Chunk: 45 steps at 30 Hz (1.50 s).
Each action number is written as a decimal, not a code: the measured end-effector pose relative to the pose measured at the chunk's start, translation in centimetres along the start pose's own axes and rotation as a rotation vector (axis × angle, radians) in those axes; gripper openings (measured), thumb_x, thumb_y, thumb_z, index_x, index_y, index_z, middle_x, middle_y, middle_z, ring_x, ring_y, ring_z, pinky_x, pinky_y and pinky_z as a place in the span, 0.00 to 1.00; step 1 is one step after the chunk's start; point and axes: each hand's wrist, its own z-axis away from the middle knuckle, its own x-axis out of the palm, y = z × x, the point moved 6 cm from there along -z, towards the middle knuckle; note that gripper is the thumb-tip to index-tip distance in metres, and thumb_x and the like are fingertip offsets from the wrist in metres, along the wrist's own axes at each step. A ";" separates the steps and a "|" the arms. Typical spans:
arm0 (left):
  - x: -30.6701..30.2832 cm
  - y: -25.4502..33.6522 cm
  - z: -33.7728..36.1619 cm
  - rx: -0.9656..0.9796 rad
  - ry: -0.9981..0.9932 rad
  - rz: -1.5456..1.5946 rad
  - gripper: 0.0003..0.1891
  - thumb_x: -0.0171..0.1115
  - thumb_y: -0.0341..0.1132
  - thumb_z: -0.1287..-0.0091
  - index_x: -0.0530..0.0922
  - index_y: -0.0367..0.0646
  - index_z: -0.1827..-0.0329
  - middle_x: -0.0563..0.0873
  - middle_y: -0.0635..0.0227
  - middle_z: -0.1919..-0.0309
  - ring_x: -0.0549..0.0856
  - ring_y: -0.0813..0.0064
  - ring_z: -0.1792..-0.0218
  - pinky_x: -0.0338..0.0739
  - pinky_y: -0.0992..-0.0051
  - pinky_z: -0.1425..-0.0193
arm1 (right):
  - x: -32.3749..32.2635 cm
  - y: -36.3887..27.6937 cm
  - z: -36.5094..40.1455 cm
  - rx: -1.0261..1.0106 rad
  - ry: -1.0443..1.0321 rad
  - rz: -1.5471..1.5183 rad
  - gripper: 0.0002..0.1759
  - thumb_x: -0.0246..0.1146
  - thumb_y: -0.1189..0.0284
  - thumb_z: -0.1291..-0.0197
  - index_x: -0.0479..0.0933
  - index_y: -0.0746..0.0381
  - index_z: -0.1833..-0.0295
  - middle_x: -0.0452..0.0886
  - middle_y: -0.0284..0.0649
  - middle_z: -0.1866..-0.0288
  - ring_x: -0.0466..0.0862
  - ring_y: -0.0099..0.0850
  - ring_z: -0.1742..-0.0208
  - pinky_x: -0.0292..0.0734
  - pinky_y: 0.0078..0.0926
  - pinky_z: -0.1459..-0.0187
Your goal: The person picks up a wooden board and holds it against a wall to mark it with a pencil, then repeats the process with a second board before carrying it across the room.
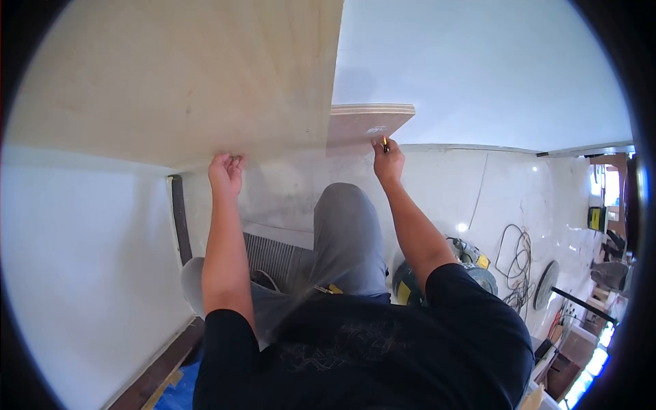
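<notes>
The right hand [383, 145] pinches a small stick [385, 144], with a board [362, 126] just past it. The left hand [229, 167] is half curled near the big wood sheet [205, 82]; I can't tell if it holds anything.

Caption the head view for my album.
Left hand at a wooden panel, right hand holding a slim object.

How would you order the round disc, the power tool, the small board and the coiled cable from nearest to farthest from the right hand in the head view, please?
1. Small board: just beyond the right hand.
2. Power tool: right side, beside the forearm.
3. Coiled cable: right of the tool.
4. Round disc: right, past the cable.
</notes>
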 end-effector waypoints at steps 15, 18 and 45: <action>0.9 0.4 0.9 -0.057 0.002 0.023 0.00 0.54 0.24 0.42 0.73 0.39 0.69 0.79 0.62 0.70 0.79 0.62 0.64 0.75 0.55 0.42 | -0.7 -0.7 -0.3 -0.001 -0.069 0.033 0.19 0.66 0.58 0.44 0.81 0.62 0.56 0.83 0.48 0.60 0.82 0.47 0.57 0.76 0.39 0.56; 0.6 0.2 0.5 -0.068 -0.100 0.040 0.01 0.53 0.24 0.42 0.73 0.39 0.70 0.79 0.61 0.71 0.79 0.62 0.66 0.76 0.54 0.43 | -0.6 -0.2 0.0 -0.015 -0.024 0.001 0.20 0.67 0.56 0.45 0.80 0.63 0.58 0.83 0.47 0.61 0.83 0.47 0.58 0.76 0.39 0.57; -5.7 4.7 -1.8 0.382 0.310 -1.210 0.34 0.77 0.31 0.49 0.67 0.23 0.44 0.80 0.49 0.50 0.80 0.63 0.49 0.74 0.65 0.41 | -0.2 0.3 0.8 0.148 0.091 0.047 0.31 0.68 0.48 0.48 0.75 0.61 0.48 0.80 0.44 0.50 0.80 0.42 0.49 0.74 0.37 0.51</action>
